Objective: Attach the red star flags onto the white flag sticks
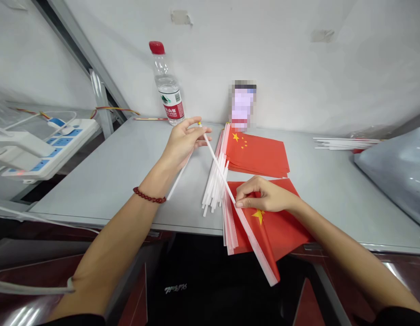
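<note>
My left hand (185, 142) pinches a thin white stick (214, 159) near its gold-tipped upper end. The stick slants down to the right, its lower end at the white sleeve of a red flag (268, 240). My right hand (260, 194) is closed on that sleeve's top corner, thumb and fingers pressed together. Beneath it lie more red flags (291, 199) with white sleeves, overhanging the table's front edge. Behind them rests a stack of finished flags (260, 154) with a bundle of white sticks (214, 190). Another white stick (179, 179) lies under my left hand.
A water bottle (169, 97) and a blurred phone (243, 104) stand against the wall. A power strip (50, 156) with plugs is at the left. More white sticks (345, 143) lie beside a grey plastic bag (396, 158) at the right.
</note>
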A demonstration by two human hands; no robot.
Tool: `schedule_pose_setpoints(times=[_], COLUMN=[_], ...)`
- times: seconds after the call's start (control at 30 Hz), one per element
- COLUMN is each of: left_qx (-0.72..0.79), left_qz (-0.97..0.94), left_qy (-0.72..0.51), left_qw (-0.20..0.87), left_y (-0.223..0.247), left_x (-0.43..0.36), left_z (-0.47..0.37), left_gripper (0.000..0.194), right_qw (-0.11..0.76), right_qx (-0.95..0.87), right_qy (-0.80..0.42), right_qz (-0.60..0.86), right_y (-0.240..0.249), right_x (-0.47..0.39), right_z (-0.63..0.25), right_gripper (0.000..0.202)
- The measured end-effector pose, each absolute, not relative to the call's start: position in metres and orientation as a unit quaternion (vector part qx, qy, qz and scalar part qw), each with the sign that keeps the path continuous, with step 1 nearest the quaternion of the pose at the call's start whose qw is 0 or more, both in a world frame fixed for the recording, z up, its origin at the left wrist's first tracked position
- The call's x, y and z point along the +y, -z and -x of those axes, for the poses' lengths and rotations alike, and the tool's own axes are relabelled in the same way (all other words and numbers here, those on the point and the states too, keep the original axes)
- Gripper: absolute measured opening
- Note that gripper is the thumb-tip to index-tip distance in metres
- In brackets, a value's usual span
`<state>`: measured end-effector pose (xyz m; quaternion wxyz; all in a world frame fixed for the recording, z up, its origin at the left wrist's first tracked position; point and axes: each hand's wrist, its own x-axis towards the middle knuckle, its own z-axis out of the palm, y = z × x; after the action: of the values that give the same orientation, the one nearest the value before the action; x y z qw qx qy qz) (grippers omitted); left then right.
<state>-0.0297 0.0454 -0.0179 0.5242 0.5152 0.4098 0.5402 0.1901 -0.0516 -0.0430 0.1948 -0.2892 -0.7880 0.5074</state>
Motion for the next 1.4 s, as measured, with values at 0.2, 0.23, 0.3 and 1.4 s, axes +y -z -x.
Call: schedule_pose_setpoints(times=[0.2, 0.23, 0.3, 1.4], left_qx=[0.412, 0.401, 0.367, 0.257], left_qz=[-0.545, -0.56, -0.596, -0.708], left_qy=[-0.523, -0.504, -0.457, -0.197], left_qw=[0.509, 0.521, 0.548, 0.627], left_y=[0.021, 0.022, 0.024, 0.023], left_x=[0.043, 0.04, 0.032, 0.004], left_z=[0.025, 0.022, 0.014, 0.001], left_gripper=[0.02, 0.02, 0.025, 0.064], right_qw=[0.233, 0.244, 0.269, 0.456], right_qx=[-0.763, -0.757, -0.746, -0.631], right_qy=[-0.487, -0.482, -0.47, -0.381], right_qz=[0.355, 0.367, 0.389, 0.498], right_y=[0.044, 0.044, 0.045, 0.045], right_x=[-0.052, -0.051, -0.05, -0.036], right_z=[-0.186, -0.186, -0.186, -0.199], right_gripper=[0.034, 0.036, 0.036, 0.037])
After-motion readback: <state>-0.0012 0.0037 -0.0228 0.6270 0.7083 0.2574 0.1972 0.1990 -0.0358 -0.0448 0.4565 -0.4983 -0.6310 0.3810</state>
